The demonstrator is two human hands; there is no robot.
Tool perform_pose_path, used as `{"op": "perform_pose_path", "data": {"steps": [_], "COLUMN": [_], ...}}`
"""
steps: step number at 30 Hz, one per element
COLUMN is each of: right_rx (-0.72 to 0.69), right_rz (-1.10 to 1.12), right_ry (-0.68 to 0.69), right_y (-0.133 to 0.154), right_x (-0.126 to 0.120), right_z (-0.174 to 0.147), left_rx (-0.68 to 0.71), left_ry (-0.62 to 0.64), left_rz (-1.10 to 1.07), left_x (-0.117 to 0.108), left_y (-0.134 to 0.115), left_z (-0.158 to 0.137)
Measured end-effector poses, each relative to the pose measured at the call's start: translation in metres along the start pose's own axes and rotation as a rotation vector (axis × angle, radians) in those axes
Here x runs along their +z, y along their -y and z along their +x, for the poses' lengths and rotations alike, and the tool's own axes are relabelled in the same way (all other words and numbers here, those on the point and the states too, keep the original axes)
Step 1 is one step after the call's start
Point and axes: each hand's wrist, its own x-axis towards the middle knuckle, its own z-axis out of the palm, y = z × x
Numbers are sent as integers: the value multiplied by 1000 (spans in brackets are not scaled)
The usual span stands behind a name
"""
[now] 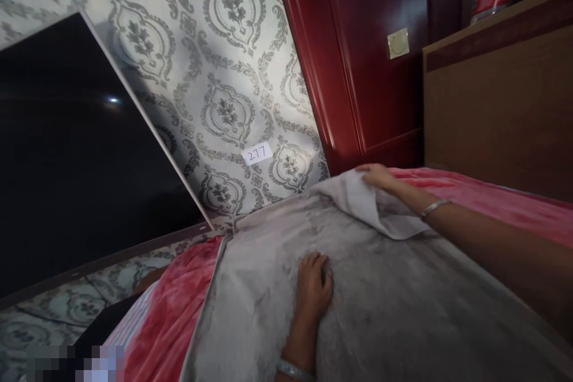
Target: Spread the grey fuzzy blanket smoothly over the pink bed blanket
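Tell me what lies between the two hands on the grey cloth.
In the head view, only bare grey cloth lies between the left hand and the right hand, which grips its folded-over corner.

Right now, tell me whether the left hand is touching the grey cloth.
Touching. The head view shows the left hand lying palm down on the grey cloth, fingers pressed flat with no gap. The right hand pinches its folded-over corner.

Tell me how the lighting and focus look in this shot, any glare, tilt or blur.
Head view: strongly tilted, wide-angle bend at edges; small glare spot on the dark TV screen; light sheen on the red wood panel; left hand on the grey cloth is sharp; bottom-left corner is pixelated.
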Motion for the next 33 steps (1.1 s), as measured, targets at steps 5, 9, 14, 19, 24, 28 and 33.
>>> {"op": "perform_pose_path", "data": {"steps": [5,9,14,19,24,28,33], "right_rx": [12,-385,-355,-206,-198,-167,-45], "right_rz": [-202,-436,-519,-639,-629,-636,-700], "right_ry": [-269,-23,294,342,340,294,330], "right_y": [-11,-60,-116,-115,-134,-164,-170], "right_x": [-47,24,88,84,62,26,-12], "right_z": [27,-36,-97,-96,-119,-156,-194], "left_rx": [-29,-37,-27,-151,-422,-462,-430], "left_ry": [33,73,121,23,10,222,412], "left_rz": [-44,-10,32,201,475,502,474], "left_x": [0,-5,-10,-16,-22,-23,-35], "left_y": [0,-7,-14,-24,-26,-23,-21], "left_z": [-1,2,3,1,-1,3,3]}}
